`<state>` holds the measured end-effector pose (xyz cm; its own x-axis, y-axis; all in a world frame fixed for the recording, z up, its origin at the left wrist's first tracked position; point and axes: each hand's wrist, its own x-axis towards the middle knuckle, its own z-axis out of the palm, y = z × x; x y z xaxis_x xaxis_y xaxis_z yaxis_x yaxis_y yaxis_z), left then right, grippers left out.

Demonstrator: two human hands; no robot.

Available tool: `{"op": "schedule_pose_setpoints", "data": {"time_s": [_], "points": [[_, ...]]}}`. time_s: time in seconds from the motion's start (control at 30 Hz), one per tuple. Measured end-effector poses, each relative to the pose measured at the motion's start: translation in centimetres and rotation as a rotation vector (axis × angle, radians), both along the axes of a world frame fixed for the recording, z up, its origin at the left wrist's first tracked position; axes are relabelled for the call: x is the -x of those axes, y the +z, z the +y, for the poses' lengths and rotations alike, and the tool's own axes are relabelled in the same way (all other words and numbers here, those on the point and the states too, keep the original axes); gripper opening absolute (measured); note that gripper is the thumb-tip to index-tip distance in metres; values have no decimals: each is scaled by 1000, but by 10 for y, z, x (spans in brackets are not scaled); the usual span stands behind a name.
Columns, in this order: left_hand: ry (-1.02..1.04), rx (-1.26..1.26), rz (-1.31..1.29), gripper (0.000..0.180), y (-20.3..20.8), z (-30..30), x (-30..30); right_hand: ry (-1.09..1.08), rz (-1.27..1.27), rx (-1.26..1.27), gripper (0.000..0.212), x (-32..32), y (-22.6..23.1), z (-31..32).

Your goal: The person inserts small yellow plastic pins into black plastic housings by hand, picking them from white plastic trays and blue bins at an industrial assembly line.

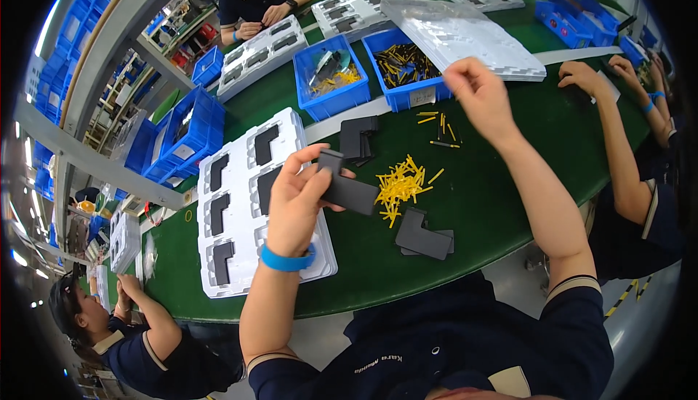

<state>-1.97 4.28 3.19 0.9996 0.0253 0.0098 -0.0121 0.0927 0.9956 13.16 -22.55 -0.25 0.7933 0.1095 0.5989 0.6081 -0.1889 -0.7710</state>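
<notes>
My left hand (293, 207), a blue band at its wrist, grips a flat black L-shaped part (352, 195) between thumb and fingers above the green table. My right hand (481, 98) is raised by the near side of a blue bin, its fingertips drawn together; whether something small sits in them cannot be seen. Below and between the hands lies a heap of thin yellow strips (401, 185). A few yellow and black strips (447, 132) are scattered closer to my right hand. More black L-shaped parts lie in a stack (355, 138) behind and another stack (423, 237) in front.
To the left, a white moulded tray (243, 189) holds several black L-shaped parts. Two blue bins (342, 102) with strips stand behind, and a white tray stack (502, 51) leans over the right one. Co-workers sit at left, far side and right (611, 124).
</notes>
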Motion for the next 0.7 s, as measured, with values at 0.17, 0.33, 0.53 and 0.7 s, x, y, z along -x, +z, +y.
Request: {"op": "schedule_pose_setpoints", "data": {"time_s": [0.17,0.33,0.53,0.7], "points": [[76,-281,67,41,-2,58,49,-180,-252,430,27,-43,9,-52],[141,-610,170,25,-5,97,84,23,-254,692,28,-66,13,-84],[217,-808,287,19,1,92,84,64,-72,751,24,-69,43,-81],[352,-741,181,18,-4,92,76,84,-308,750,19,-93,52,-89]]}}
